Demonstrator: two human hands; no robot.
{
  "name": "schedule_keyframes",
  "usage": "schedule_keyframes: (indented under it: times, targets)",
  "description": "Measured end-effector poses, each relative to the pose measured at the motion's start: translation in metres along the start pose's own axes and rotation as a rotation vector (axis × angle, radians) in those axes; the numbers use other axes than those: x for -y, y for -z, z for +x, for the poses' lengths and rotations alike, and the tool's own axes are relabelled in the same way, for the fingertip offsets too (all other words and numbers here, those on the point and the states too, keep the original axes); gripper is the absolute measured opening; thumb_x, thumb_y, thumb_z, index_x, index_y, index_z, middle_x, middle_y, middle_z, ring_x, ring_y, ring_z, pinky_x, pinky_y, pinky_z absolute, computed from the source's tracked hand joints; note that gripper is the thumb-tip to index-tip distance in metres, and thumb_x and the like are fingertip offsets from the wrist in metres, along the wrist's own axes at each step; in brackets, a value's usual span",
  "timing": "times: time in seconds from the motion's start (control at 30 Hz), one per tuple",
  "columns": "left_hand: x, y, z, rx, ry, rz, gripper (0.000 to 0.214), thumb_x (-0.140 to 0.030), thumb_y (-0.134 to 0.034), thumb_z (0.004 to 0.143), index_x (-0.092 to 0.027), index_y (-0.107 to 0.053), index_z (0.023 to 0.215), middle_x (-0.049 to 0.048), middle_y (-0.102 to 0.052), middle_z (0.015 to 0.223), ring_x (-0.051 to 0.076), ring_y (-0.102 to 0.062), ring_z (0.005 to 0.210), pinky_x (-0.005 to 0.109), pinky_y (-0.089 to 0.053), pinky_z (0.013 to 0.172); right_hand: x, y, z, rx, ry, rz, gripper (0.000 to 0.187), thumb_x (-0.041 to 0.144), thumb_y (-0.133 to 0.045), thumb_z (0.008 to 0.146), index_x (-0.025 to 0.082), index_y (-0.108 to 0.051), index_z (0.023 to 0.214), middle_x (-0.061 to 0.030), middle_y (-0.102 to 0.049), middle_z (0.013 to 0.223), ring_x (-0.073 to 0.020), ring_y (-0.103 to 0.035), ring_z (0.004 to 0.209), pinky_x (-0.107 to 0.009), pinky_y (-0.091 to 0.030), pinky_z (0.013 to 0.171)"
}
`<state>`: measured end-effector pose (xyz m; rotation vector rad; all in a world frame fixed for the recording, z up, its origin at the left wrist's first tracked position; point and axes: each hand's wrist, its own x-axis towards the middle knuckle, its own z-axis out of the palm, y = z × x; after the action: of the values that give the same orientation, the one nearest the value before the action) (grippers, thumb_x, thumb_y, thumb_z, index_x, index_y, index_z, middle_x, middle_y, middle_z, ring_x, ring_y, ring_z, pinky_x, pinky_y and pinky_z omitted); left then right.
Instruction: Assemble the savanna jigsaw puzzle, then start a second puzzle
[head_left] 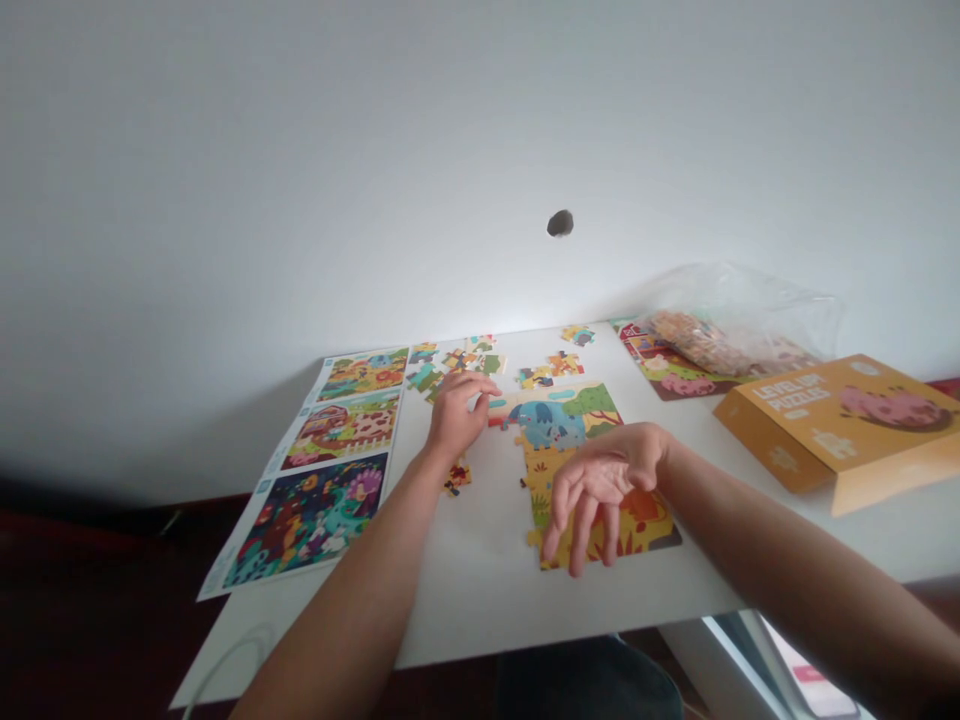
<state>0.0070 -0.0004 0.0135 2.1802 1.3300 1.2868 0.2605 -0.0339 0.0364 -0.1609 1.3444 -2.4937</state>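
A partly joined jigsaw puzzle [551, 425] with an elephant, trees and yellow ground lies on the white table. My left hand [459, 412] is at its upper left, fingers stretched out and thumb apart, close to the piece with red and pale blue on that edge. I see nothing held in it. Over the lower part of the puzzle hovers my right hand [600, 485], palm turned up, fingers spread and holding nothing. It hides part of the picture. Loose puzzle pieces [536, 377] lie above the puzzle, and a few pieces [456, 478] sit beside my left wrist.
On the left lies a reference sheet [341, 405] with three pictures. A yellow puzzle box [840, 415] stands at the right. Behind it, a clear plastic bag [750, 310] of pieces rests partly on a farm picture [679, 383]. A white wall [450, 150] borders the table.
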Motion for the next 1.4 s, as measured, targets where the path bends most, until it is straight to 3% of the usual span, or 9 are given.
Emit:
schedule_keyframes:
  times: [0.27,0.8,0.9,0.97,1.0,1.07,1.17,1.27,1.4]
  targets:
    - [0.006,-0.007,-0.006,0.224,0.027,0.346,0.015,-0.025,-0.065,0.084,-0.03,-0.079,0.083,0.0,-0.074,0.106,0.024,-0.058,0.104,0.044,-0.039,0.101,0.003,0.0,0.0,-0.066,-0.109,0.025,0.086,0.045,-0.084,0.068,0.014,-0.047,0.14,-0.0254,-0.026,0.158,-0.0434,-0.041,0.137,-0.053,-0.055,0.091]
    - [0.007,-0.007,-0.006,0.253,0.081,0.364,0.015,-0.026,-0.067,0.083,-0.032,-0.08,0.087,0.0009,-0.07,0.114,0.025,-0.055,0.111,0.044,-0.039,0.104,-0.004,0.008,-0.007,-0.095,-0.037,0.021,0.083,0.045,-0.083,0.07,0.015,-0.047,0.138,-0.0263,-0.033,0.155,-0.043,-0.046,0.133,-0.051,-0.059,0.084]
    - [0.006,-0.007,-0.006,0.271,0.084,0.346,0.016,-0.024,-0.066,0.083,-0.031,-0.08,0.088,0.0014,-0.071,0.112,0.024,-0.057,0.108,0.044,-0.038,0.105,-0.002,0.005,-0.006,-0.142,-0.036,-0.019,0.084,0.05,-0.084,0.066,0.016,-0.05,0.135,-0.0253,-0.044,0.148,-0.038,-0.063,0.117,-0.042,-0.063,0.073]
    - [0.006,-0.007,-0.005,0.273,0.084,0.337,0.016,-0.023,-0.066,0.082,-0.03,-0.079,0.089,0.002,-0.071,0.111,0.024,-0.058,0.107,0.044,-0.038,0.104,0.001,0.003,-0.004,-0.372,0.02,-0.097,0.073,0.053,-0.081,0.069,0.015,-0.056,0.125,-0.0199,-0.068,0.12,-0.024,-0.075,0.078,-0.026,-0.058,0.05]
    - [0.005,-0.007,-0.005,0.268,0.084,0.337,0.016,-0.023,-0.066,0.082,-0.03,-0.079,0.088,0.0019,-0.071,0.111,0.024,-0.058,0.106,0.045,-0.038,0.104,0.003,0.003,-0.002,-0.571,0.085,-0.152,0.063,0.053,-0.078,0.073,0.014,-0.059,0.119,-0.0118,-0.074,0.094,-0.0149,-0.068,0.054,-0.018,-0.048,0.038]
    - [0.005,-0.008,-0.006,0.257,0.083,0.35,0.016,-0.024,-0.065,0.083,-0.031,-0.079,0.087,0.0014,-0.071,0.11,0.025,-0.058,0.106,0.046,-0.039,0.102,0.004,0.003,0.002,-1.017,0.242,-0.292,0.044,0.051,-0.07,0.081,0.015,-0.062,0.106,0.007,-0.056,0.048,-0.0051,-0.037,0.028,-0.013,-0.024,0.029]
    - [0.003,-0.008,-0.006,0.268,0.068,0.374,0.017,-0.026,-0.064,0.083,-0.032,-0.08,0.087,0.0009,-0.071,0.11,0.026,-0.057,0.106,0.046,-0.039,0.1,0.003,0.01,0.004,-1.457,0.319,-0.612,0.03,0.045,-0.064,0.085,0.016,-0.064,0.094,0.0127,-0.034,0.04,-0.0045,-0.025,0.033,-0.016,-0.018,0.036]
    - [0.001,-0.007,-0.006,0.293,0.045,0.374,0.019,-0.026,-0.063,0.083,-0.032,-0.08,0.089,0.0006,-0.071,0.111,0.026,-0.056,0.106,0.044,-0.04,0.099,-0.002,0.02,0.001,-1.609,0.146,-1.027,0.02,0.035,-0.063,0.083,0.017,-0.07,0.087,0.0083,-0.042,0.049,-0.0062,-0.036,0.045,-0.019,-0.027,0.047]
    - [-0.001,-0.006,-0.006,0.315,0.034,0.367,0.021,-0.025,-0.061,0.084,-0.032,-0.079,0.091,0.0001,-0.071,0.112,0.024,-0.056,0.106,0.044,-0.039,0.099,-0.005,0.029,-0.003,-1.599,-0.098,-1.258,0.023,0.028,-0.062,0.082,0.021,-0.074,0.1,0.0042,-0.059,0.061,-0.009,-0.049,0.054,-0.022,-0.033,0.056]
